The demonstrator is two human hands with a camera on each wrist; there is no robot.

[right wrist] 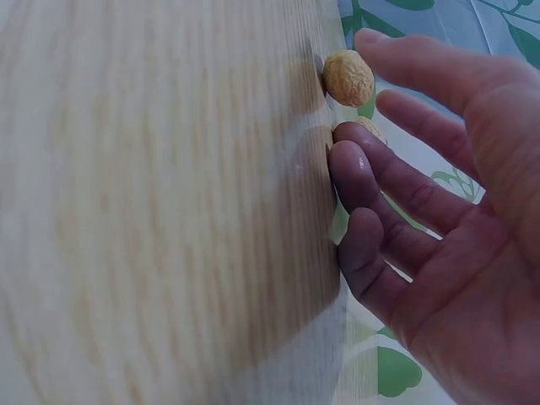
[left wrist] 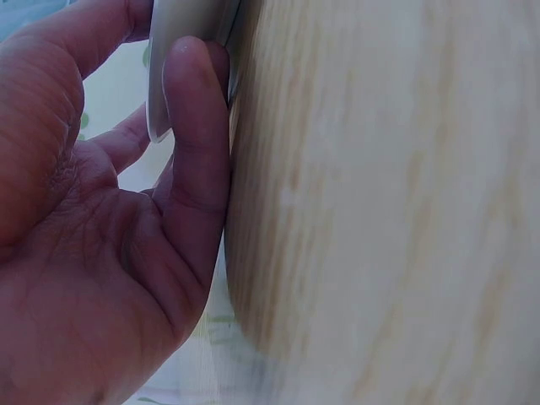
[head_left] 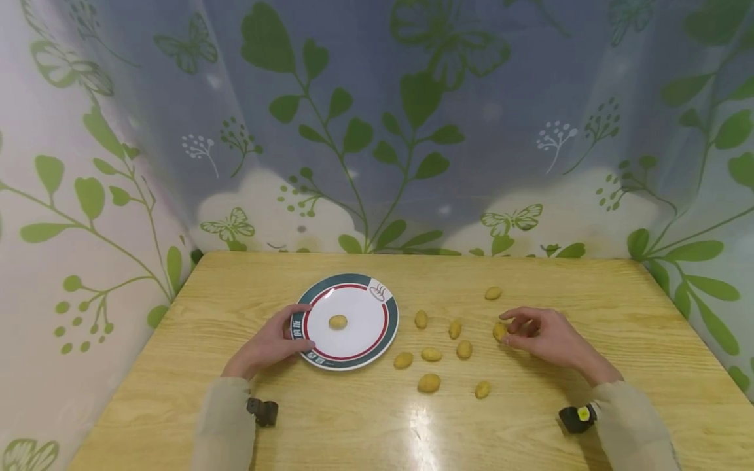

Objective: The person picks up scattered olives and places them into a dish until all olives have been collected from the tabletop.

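Observation:
My left hand [head_left: 273,341] grips the left rim of a round white plate [head_left: 377,330] with a dark teal border and a red ring. In the left wrist view the plate [left wrist: 181,59] shows edge-on, with fingers under its rim. One small yellow-brown, potato-like ball [head_left: 338,322] lies on the plate. At the right, my right hand [head_left: 544,337] has its thumb and index finger apart around another potato-like ball [head_left: 499,331], fingertips right at it. That wrinkled ball [right wrist: 348,78] rests on the table in the right wrist view, the other fingers loosely bent beside it.
Several more potato-like balls [head_left: 431,354] lie scattered on the wooden table [head_left: 353,418] between plate and right hand. One ball [head_left: 493,293] sits farther back. A leaf-patterned curtain [head_left: 377,163] hangs behind the table and along both sides.

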